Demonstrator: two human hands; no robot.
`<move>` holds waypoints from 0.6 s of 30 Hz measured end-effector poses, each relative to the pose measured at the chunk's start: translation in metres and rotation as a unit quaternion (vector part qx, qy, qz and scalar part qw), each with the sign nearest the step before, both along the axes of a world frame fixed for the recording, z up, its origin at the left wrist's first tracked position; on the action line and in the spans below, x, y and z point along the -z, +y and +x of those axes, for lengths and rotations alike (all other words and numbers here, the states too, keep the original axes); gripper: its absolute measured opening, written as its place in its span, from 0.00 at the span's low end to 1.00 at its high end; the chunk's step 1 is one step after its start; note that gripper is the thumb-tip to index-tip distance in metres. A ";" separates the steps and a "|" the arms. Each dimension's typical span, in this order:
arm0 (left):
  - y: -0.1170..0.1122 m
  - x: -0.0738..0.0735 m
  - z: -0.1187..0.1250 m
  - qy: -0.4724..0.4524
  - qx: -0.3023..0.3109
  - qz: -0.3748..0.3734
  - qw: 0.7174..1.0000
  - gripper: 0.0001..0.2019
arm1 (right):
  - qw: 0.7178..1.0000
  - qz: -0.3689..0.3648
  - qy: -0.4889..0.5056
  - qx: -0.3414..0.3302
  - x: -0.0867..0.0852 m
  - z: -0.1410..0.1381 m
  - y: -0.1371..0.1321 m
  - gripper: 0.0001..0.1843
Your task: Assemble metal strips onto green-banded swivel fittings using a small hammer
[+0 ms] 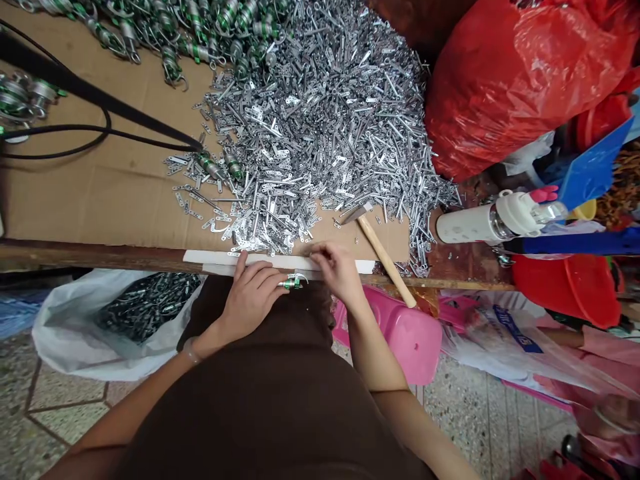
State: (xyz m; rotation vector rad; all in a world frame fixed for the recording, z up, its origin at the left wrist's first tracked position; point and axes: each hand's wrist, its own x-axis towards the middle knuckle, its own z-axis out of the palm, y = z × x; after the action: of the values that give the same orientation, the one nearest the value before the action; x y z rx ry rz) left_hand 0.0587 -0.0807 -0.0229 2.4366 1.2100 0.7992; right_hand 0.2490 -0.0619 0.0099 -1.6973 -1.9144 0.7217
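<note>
At the table's near edge, my left hand (254, 293) is closed on a small green-and-silver metal fitting (290, 283) with a curved hook. The fitting sticks out past the fingertips toward the right. My right hand (337, 268) is just to the right, its thumb and fingers pinched together; anything between them is too small to make out. Both hands are over a white strip (215, 257) along the edge. Just beyond them spreads a big heap of small silver metal parts (325, 127), with flat links and pins among them.
A wooden-handled hammer (383, 253) lies right of my hands, overhanging the edge. More green-and-silver fittings (195, 27) are piled at the back left. A white bottle (470, 225) and a red bag (520, 80) are on the right. Below are a white sack (60, 333) and pink stool (413, 340).
</note>
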 end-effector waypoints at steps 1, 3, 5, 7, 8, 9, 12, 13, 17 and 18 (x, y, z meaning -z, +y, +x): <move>0.000 0.001 -0.001 -0.007 -0.001 0.000 1.000 0.05 | 1.000 -0.005 0.009 -0.021 0.000 -0.004 -0.006 0.10; 0.000 0.002 -0.001 -0.016 -0.002 0.001 1.000 0.04 | 0.998 -0.014 -0.007 -0.059 0.003 -0.011 -0.014 0.10; 0.001 0.002 -0.002 -0.018 -0.003 0.001 1.000 0.04 | 0.995 -0.021 -0.042 -0.084 0.009 -0.016 -0.017 0.10; 0.001 0.002 -0.002 -0.015 -0.001 -0.007 1.000 0.03 | 0.996 -0.027 -0.048 -0.074 0.013 -0.017 -0.017 0.10; 0.001 0.002 -0.002 -0.014 0.001 -0.013 1.000 0.03 | 0.998 -0.029 -0.030 -0.053 0.013 -0.016 -0.017 0.10; 0.001 0.001 -0.002 -0.013 0.002 -0.018 1.000 0.03 | 0.999 -0.030 -0.001 -0.025 0.013 -0.016 -0.017 0.11; 0.001 0.000 -0.001 -0.019 -0.001 -0.025 0.999 0.04 | 0.992 -0.030 0.102 0.064 0.007 -0.016 -0.020 0.12; 0.001 0.000 -0.001 -0.021 -0.004 -0.027 0.999 0.04 | 0.986 -0.036 0.131 0.093 0.005 -0.018 -0.022 0.11; 0.001 -0.003 -0.001 -0.026 -0.010 -0.028 0.999 0.04 | 0.971 -0.068 0.152 0.174 0.001 -0.030 -0.033 0.08; 0.001 -0.003 -0.001 -0.027 -0.010 -0.028 0.999 0.04 | 0.973 -0.067 0.122 0.183 0.002 -0.034 -0.036 0.09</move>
State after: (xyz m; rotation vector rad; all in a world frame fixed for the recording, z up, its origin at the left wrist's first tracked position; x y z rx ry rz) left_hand 0.0579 -0.0797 -0.0201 2.3462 1.2223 0.8213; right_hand 0.2150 -0.0977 0.0080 -1.8751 -1.3646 0.8784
